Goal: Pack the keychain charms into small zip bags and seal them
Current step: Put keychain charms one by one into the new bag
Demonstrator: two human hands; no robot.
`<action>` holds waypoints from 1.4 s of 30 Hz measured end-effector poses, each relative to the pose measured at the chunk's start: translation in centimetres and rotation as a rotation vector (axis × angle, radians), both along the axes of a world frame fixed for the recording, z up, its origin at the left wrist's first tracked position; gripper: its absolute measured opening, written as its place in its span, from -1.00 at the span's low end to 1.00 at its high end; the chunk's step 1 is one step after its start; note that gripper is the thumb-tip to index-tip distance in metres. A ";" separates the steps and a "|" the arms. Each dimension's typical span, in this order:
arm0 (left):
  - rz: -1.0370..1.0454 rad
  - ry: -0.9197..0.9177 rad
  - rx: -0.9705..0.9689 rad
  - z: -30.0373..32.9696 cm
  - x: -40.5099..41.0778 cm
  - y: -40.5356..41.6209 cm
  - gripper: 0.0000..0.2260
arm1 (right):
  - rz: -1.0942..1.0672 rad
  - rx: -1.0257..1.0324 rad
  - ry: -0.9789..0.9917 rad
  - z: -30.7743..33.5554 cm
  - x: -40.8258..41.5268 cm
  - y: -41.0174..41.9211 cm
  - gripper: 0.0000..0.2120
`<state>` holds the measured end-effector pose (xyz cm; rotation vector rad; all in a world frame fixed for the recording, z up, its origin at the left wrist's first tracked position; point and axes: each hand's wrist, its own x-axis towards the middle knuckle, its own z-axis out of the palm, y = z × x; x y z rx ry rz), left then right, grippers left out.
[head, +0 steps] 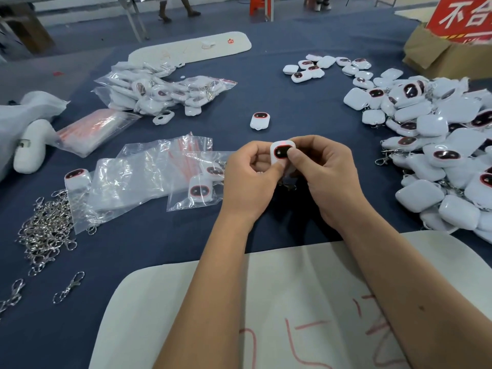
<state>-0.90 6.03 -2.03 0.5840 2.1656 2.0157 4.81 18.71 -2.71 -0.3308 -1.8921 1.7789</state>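
Both my hands hold one white keychain charm with a dark, red-rimmed face above the middle of the blue table. My left hand pinches its lower left side. My right hand grips its right side, thumb on the face. A metal clasp hangs below the charm, partly hidden by my hands. Just left of my hands lie clear zip bags with red seal strips; one bag holds two charms. A large pile of loose charms fills the right side.
A single charm lies beyond my hands. Filled bags are heaped at the far left. Several metal clasps lie at the near left. A white sheet with red marks covers the near edge. A cardboard box stands far right.
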 end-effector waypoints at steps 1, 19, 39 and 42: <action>0.002 -0.001 -0.007 -0.1 -0.1 0.0 -0.90 | -0.009 0.019 -0.006 0.0 0.0 -0.1 -0.90; 0.028 -0.024 -0.017 0.1 0.1 -0.1 -0.86 | 0.027 0.004 -0.010 0.3 0.2 -0.4 -0.88; 0.135 0.693 -0.294 0.9 3.5 2.0 -0.87 | -0.310 -0.211 0.121 0.2 -0.3 -0.2 -0.90; 0.257 0.642 -0.366 0.9 3.3 1.7 -0.88 | -0.301 -0.268 0.111 0.1 -0.5 -0.4 -0.88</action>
